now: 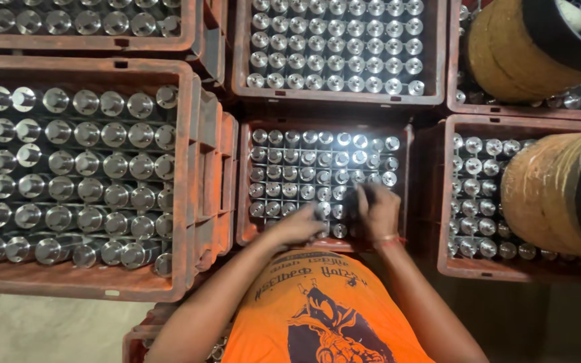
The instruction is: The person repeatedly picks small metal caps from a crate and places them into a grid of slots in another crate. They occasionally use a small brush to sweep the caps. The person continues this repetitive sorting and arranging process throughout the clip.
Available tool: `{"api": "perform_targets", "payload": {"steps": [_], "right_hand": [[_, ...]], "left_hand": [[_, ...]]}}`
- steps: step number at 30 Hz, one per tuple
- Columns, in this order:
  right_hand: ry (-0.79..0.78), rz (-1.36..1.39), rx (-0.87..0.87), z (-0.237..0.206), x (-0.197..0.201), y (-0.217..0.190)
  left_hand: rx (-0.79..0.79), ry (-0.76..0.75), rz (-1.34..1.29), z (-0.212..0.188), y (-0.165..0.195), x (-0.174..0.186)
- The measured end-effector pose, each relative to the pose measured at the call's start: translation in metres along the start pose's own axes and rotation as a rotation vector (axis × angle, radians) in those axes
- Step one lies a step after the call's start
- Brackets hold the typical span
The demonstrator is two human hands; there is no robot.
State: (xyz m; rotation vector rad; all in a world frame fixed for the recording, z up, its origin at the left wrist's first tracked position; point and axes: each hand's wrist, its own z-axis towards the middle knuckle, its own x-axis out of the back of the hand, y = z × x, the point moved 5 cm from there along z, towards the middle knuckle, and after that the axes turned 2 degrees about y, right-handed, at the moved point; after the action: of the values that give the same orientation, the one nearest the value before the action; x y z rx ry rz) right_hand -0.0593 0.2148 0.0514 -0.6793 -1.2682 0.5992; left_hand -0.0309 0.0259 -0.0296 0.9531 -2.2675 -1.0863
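A red plastic crate point(244, 188) sits in the middle, packed with rows of shiny upright metal cylinders point(304, 165). Both my hands reach into its near right corner. My left hand point(298, 227) lies palm down over the front rows, fingers touching cylinder tops. My right hand point(378, 210), with a thread band at the wrist, has its fingers bent down among the cylinders close beside the left hand. Both are motion-blurred, so I cannot tell whether either one grips a cylinder. My orange printed shirt point(324, 309) fills the bottom centre.
More red crates of the same cylinders surround it: a large one at left point(189, 168), one behind point(240, 60), one at right point(442, 202). Two brown fibre-wrapped drums point(546, 191) point(506, 47) lie on the right-hand crates. Bare concrete floor point(48, 329) shows at bottom left.
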Motion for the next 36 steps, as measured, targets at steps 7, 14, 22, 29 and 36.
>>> {"api": "perform_targets", "payload": {"steps": [7, 14, 22, 29, 36], "right_hand": [[-0.026, -0.394, 0.233, -0.008, -0.021, 0.024], [-0.142, -0.557, 0.162, -0.017, -0.024, 0.029], [-0.518, 0.25, -0.074, -0.039, -0.009, -0.029], [-0.613, -0.022, 0.3, -0.054, -0.008, -0.059], [-0.588, -0.095, 0.578, -0.064, 0.003, -0.074]], "left_hand": [[0.068, -0.268, -0.088, -0.02, -0.034, -0.008], [0.149, -0.138, -0.381, -0.046, 0.0, 0.01], [0.174, -0.075, -0.486, -0.04, 0.016, 0.006], [0.056, -0.099, -0.247, -0.02, -0.008, -0.01], [0.158, -0.058, -0.482, -0.033, -0.004, -0.004]]}}
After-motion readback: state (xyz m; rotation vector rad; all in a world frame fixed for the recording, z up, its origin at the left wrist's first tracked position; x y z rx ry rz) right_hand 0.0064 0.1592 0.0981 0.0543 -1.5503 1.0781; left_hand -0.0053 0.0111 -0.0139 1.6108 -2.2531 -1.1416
